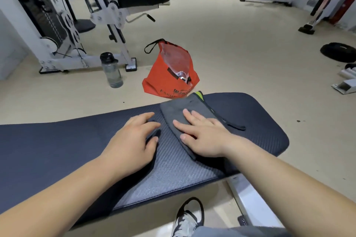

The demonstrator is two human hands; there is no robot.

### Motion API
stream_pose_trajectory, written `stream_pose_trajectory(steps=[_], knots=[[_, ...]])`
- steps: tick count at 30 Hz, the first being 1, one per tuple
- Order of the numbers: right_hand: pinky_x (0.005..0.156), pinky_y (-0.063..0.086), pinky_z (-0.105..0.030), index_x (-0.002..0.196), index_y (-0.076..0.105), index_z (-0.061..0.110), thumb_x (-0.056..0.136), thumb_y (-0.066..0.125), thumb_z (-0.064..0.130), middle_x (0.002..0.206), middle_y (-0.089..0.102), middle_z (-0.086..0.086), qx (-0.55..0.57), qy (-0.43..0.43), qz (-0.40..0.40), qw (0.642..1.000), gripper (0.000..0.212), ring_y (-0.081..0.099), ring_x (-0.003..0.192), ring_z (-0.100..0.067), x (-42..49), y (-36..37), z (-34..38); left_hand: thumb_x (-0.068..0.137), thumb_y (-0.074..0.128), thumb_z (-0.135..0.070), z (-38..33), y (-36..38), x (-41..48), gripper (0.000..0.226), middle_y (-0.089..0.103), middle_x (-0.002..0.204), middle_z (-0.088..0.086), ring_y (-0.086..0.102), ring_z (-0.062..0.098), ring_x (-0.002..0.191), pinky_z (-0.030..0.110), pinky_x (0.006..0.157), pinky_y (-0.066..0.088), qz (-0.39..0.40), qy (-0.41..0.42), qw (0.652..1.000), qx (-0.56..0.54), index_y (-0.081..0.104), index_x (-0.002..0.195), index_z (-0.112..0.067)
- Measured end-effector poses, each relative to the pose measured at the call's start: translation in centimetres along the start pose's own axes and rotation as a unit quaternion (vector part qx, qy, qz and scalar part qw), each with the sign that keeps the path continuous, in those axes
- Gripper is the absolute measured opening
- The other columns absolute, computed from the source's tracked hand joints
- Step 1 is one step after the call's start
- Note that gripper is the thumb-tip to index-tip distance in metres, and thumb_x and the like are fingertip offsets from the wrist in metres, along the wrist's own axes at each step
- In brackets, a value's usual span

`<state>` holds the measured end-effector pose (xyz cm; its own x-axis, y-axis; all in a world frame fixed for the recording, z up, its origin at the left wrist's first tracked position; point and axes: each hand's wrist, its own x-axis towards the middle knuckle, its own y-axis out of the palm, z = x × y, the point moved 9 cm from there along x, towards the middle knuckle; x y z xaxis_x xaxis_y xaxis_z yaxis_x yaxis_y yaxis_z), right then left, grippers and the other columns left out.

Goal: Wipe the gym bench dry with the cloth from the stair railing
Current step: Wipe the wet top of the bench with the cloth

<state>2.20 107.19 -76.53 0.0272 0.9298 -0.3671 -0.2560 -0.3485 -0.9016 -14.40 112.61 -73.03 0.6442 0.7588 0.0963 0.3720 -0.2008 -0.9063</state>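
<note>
Head view. A dark navy padded gym bench runs across the frame as the working surface, with a textured grey band between the two forearms. A grey rectangular cloth with a lime-green tab and a black cord loop lies flat on the surface toward its right, rounded end. The right grip, a bare hand, rests palm-down on the cloth, fingers straight and spread, grasping nothing. The left grip, also a bare hand, rests palm-down on the bare surface just beside the cloth's left edge, fingers relaxed, likewise released. On the beige floor beyond the surface stand a red fabric bag with black handles and, to its left, a clear plastic bottle with a black cap. A white-framed weight machine stands behind them. A black-and-white sneaker shows below the near edge.
</note>
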Motion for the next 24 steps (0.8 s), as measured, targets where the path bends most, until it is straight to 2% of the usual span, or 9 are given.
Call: stream_pose_trajectory(steps=[4,6,9,13,15,17,19,24], knots=[[0.128,0.003,-0.045,0.158,0.009,0.056,0.102,0.022,0.063,0.173,-0.015,-0.001,0.013,0.141,-0.037,0.989,0.058,-0.012,0.16,-0.025,2.1,-1.9,-6.2,0.093,0.064,-0.028,0.4,-0.1,-0.8,0.037,0.05,0.153,0.0,0.043,0.022,0.142,0.039,0.114,0.041,-0.006,0.003,1.0,-0.012,0.068,0.129,-0.023],[0.128,0.0,-0.047,0.159,0.004,0.055,0.103,0.02,0.06,0.173,-0.017,-0.003,0.015,0.164,-0.024,0.986,0.058,-0.015,0.159,-0.027,1.9,-1.2,-6.1,0.093,0.065,-0.029,0.7,-0.2,-1.8,0.034,0.053,0.151,-0.001,0.045,0.022,0.139,0.038,0.112,0.043,-0.013,0.007,1.0,-0.02,0.069,0.126,-0.023],[0.126,-0.01,-0.05,0.158,0.0,0.056,0.104,0.02,0.055,0.17,-0.027,0.0,0.029,0.122,0.018,0.992,0.058,-0.028,0.156,-0.026,0.7,0.7,-1.3,0.093,0.066,-0.028,1.7,-0.4,-3.7,0.032,0.057,0.145,-0.002,0.048,0.02,0.135,0.038,0.109,0.046,-0.036,0.001,0.998,-0.041,0.071,0.124,-0.023],[0.124,-0.018,-0.051,0.159,-0.01,0.051,0.106,0.018,0.053,0.164,-0.039,0.003,0.008,0.013,0.104,0.994,0.06,-0.041,0.149,-0.023,-2.7,4.2,7.1,0.09,0.066,-0.023,2.5,-1.3,-4.6,0.027,0.064,0.137,0.002,0.056,0.025,0.126,0.042,0.103,0.05,-0.088,-0.009,0.994,-0.064,0.076,0.115,-0.019],[0.125,-0.017,-0.046,0.159,-0.017,0.046,0.106,0.02,0.054,0.164,-0.037,0.009,-0.016,-0.021,0.128,0.991,0.065,-0.038,0.15,-0.019,-4.0,4.9,8.6,0.089,0.069,-0.018,2.2,-2.2,-4.4,0.025,0.065,0.136,0.003,0.057,0.025,0.124,0.037,0.102,0.048,-0.112,-0.001,0.991,-0.07,0.077,0.113,-0.017],[0.127,-0.011,-0.036,0.161,-0.017,0.037,0.107,0.024,0.053,0.169,-0.025,0.015,-0.01,-0.02,0.106,0.994,0.07,-0.026,0.155,-0.01,-4.2,3.6,7.5,0.089,0.071,-0.015,2.3,-2.4,-4.4,0.026,0.064,0.137,0.004,0.056,0.026,0.124,0.037,0.102,0.047,-0.109,-0.006,0.991,-0.071,0.076,0.114,-0.017],[0.126,-0.005,-0.03,0.164,-0.012,0.031,0.108,0.025,0.052,0.171,-0.014,0.016,0.002,0.014,0.081,0.997,0.071,-0.015,0.158,-0.007,-3.8,2.0,4.4,0.089,0.07,-0.015,2.6,-1.9,-4.8,0.027,0.063,0.139,0.005,0.055,0.027,0.126,0.04,0.104,0.047,-0.093,-0.013,0.993,-0.07,0.076,0.116,-0.016],[0.129,-0.001,-0.041,0.165,-0.006,0.029,0.107,0.018,0.052,0.173,-0.017,0.007,-0.001,0.196,0.038,0.98,0.067,-0.013,0.159,-0.018,-4.8,1.3,-4.1,0.091,0.067,-0.017,2.2,-0.9,-6.0,0.027,0.059,0.145,0.004,0.051,0.027,0.132,0.044,0.106,0.048,-0.064,-0.009,0.996,-0.068,0.075,0.117,-0.018]])
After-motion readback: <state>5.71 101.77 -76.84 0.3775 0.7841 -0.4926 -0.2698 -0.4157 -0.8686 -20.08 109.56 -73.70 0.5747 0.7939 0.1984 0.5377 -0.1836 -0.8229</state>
